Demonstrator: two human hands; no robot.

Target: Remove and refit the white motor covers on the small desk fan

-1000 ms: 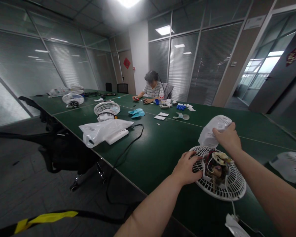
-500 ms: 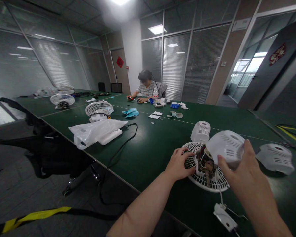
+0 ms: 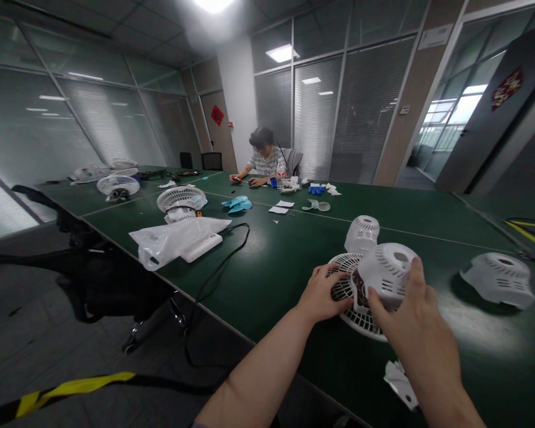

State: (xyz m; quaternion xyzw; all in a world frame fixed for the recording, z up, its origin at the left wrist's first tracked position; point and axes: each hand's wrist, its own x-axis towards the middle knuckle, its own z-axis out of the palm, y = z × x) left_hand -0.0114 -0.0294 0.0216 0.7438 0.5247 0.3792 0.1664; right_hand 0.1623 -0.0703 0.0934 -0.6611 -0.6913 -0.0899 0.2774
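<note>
A white fan grille lies flat on the green table in front of me. My left hand rests on its left rim, fingers curled over the edge. My right hand grips a white vented motor cover and holds it over the motor at the grille's centre, which it hides. Just behind stands a second white vented cover. A small white plastic piece with a cord lies near the table's front edge under my right forearm.
A white housing shell lies to the right. A plastic bag, a white box and a black cable sit to the left, with other fan grilles and blue blades beyond. A person sits at the far end. A black chair stands left of the table.
My right hand set one cover down behind the grille, took up another white vented cover and brought it down over the motor. My left hand stayed on the grille's rim.
</note>
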